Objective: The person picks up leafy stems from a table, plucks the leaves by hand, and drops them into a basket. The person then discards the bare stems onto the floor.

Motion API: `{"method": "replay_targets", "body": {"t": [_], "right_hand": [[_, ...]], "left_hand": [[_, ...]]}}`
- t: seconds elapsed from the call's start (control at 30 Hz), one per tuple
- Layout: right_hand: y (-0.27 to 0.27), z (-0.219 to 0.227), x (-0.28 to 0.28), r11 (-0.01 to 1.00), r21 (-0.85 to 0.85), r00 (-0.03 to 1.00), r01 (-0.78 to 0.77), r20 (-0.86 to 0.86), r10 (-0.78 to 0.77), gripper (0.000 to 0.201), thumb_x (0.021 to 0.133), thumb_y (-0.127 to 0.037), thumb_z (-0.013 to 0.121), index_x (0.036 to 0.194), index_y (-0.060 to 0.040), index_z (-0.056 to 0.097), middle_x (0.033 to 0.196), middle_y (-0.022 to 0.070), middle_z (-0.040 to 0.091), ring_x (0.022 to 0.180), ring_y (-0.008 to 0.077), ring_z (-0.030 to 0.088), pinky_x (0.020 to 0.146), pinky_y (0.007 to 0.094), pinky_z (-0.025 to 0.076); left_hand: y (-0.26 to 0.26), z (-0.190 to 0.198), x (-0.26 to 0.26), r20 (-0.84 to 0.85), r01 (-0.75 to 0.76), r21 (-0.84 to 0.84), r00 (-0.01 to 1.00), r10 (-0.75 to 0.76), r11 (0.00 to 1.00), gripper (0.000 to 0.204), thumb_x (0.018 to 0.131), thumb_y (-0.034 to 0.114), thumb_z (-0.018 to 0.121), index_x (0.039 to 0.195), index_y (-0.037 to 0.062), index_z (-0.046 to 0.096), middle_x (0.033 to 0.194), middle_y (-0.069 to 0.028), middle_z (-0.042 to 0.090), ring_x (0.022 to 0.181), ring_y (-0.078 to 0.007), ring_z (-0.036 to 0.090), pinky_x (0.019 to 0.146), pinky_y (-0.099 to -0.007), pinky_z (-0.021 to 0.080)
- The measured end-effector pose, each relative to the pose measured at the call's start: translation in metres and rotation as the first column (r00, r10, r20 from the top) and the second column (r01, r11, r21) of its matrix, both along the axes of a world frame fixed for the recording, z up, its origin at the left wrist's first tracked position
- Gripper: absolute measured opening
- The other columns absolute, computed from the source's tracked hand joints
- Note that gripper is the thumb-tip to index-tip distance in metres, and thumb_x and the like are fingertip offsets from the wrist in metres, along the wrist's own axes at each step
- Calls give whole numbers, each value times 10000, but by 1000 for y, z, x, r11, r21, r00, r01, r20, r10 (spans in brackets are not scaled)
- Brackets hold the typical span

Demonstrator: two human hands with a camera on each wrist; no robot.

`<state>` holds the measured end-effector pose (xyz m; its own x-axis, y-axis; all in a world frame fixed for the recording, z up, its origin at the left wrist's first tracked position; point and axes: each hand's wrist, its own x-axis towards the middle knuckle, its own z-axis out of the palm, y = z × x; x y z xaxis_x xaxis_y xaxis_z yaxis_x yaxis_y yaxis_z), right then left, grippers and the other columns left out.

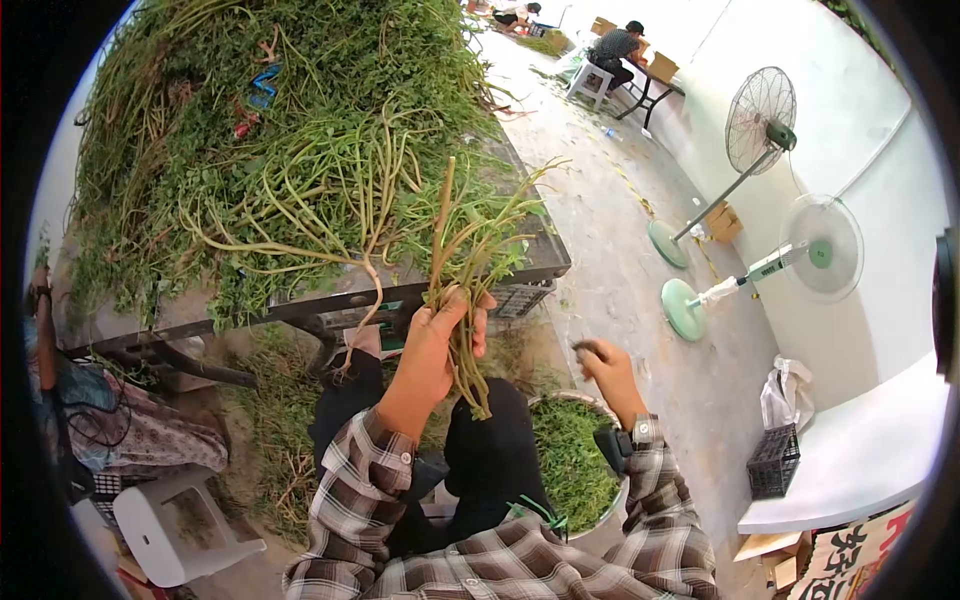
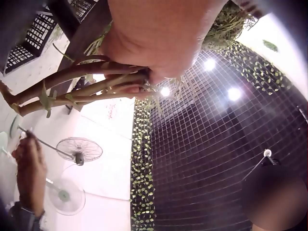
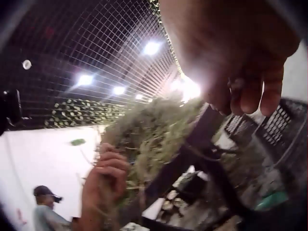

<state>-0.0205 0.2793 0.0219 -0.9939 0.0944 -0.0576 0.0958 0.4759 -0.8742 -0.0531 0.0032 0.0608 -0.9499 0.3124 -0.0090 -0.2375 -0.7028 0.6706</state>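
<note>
My left hand [image 1: 432,350] grips a bundle of green-brown stems [image 1: 470,360], thick ends pointing down toward my knees and thinner shoots fanning up over the table's corner. In the left wrist view the stems [image 2: 72,79] stick out sideways from under the left hand [image 2: 154,43]. Off to the right, apart from the bundle, my right hand [image 1: 612,378] is raised with loosely bent fingers; its fingertips look dark. The right wrist view shows the right hand [image 3: 240,62] with its fingers hanging. A branched stalk with a pale root [image 1: 372,275] lies over the table edge beside the left hand.
A large heap of leafy stems [image 1: 250,130] covers the dark table [image 1: 545,250]. Below stands a round tub of cut greens [image 1: 575,460]. A white stool [image 1: 165,530] is at lower left. Two fans [image 1: 762,120] stand right; a seated person [image 1: 615,50] works farther back.
</note>
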Motion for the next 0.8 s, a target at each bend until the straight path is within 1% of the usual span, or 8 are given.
{"method": "replay_targets", "body": {"t": [0.13, 0.17, 0.23, 0.4, 0.47, 0.57, 0.7, 0.8], "right_hand": [[-72, 51, -12, 942, -265, 977, -207, -14, 211, 193, 808, -120, 571, 937, 17, 616, 831, 46, 577, 638, 79, 514, 570, 227, 426], [-83, 51, -16, 941, -267, 977, -210, -12, 215, 193, 808, -120, 571, 937, 17, 616, 831, 46, 577, 638, 79, 514, 570, 227, 426], [-101, 50, -21, 882, -16, 826, -471, -360, 434, 234, 773, -89, 607, 983, 14, 592, 841, 42, 531, 653, 83, 505, 578, 223, 415], [-130, 69, -11, 880, 32, 857, -474, -213, 469, 314, 751, -50, 609, 1057, 3, 557, 904, 34, 481, 643, 85, 482, 566, 223, 395], [-128, 64, -11, 861, -270, 902, -431, -130, 411, 288, 773, -36, 569, 1058, 2, 560, 925, 28, 487, 619, 74, 465, 564, 214, 390], [-121, 68, -4, 869, -333, 923, -367, -13, 385, 288, 802, -25, 508, 1086, -6, 551, 926, 26, 499, 590, 64, 458, 552, 208, 387], [-134, 74, 7, 875, -204, 894, -439, -196, 403, 226, 842, -52, 484, 1056, -16, 548, 837, 24, 527, 553, 58, 450, 528, 201, 377], [-131, 62, 6, 758, -441, 876, -480, -201, 438, 138, 882, -108, 487, 972, -21, 545, 722, 8, 516, 527, 55, 432, 505, 197, 360]], "left_hand": [[0, 0, 1, 1, -41, -42, 999, 42, 998, 267, 925, 250, 471, 989, 6, 561, 767, -21, 558, 694, -111, 522, 625, -247, 439], [0, 1, 0, 4, -45, -43, 999, 45, 998, 267, 925, 250, 471, 989, 6, 561, 767, -21, 558, 694, -111, 522, 625, -247, 439], [1, 2, 0, -13, -166, -87, 986, 165, 982, 272, 920, 276, 487, 1003, 31, 572, 864, -29, 583, 788, -119, 545, 723, -263, 448], [-5, 2, 1, -1, -180, -48, 984, 180, 982, 286, 921, 298, 483, 1015, 44, 574, 930, -35, 586, 843, -126, 549, 793, -286, 444], [-8, 0, -1, -16, -195, -36, 981, 194, 980, 294, 921, 311, 483, 1018, 48, 575, 938, -37, 586, 842, -129, 552, 798, -292, 445], [-12, 2, -2, -55, -271, -41, 962, 269, 962, 309, 920, 323, 483, 1021, 46, 572, 929, -40, 589, 850, -136, 554, 788, -287, 451], [-10, 1, -2, -25, -266, 0, 964, 266, 964, 296, 916, 290, 500, 1022, 26, 583, 908, -35, 597, 809, -123, 553, 742, -268, 451], [-12, -4, -5, -10, -253, 104, 967, 255, 962, 270, 920, 278, 494, 990, 26, 560, 800, -16, 550, 690, -110, 515, 632, -253, 432]]}}
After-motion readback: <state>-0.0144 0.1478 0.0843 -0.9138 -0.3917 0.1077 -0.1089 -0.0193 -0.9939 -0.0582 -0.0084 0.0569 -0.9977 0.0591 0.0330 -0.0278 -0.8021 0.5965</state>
